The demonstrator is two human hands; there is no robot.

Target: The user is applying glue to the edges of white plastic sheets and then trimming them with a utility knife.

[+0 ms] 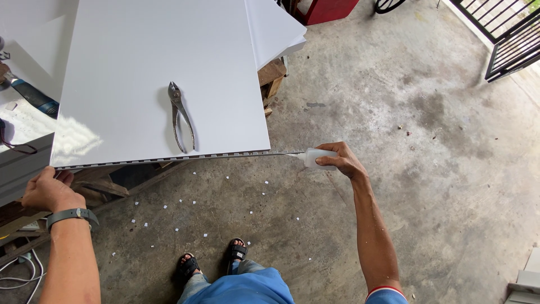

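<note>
Right hand [340, 160] closed around a small white squeeze bottle [315, 158], its thin nozzle at the white panel [163, 67] notched edge; left hand [48, 188] gripped the panel's near-left corner; pliers [181, 116] lay on the panel

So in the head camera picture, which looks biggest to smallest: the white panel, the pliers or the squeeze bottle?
1. White panel, by far the biggest.
2. Pliers.
3. Squeeze bottle, partly hidden by the right hand.

The right hand [341, 159] holds a squeeze bottle [318, 158] at the white panel's [140, 67] edge, which the left hand [48, 190] grips.
</note>
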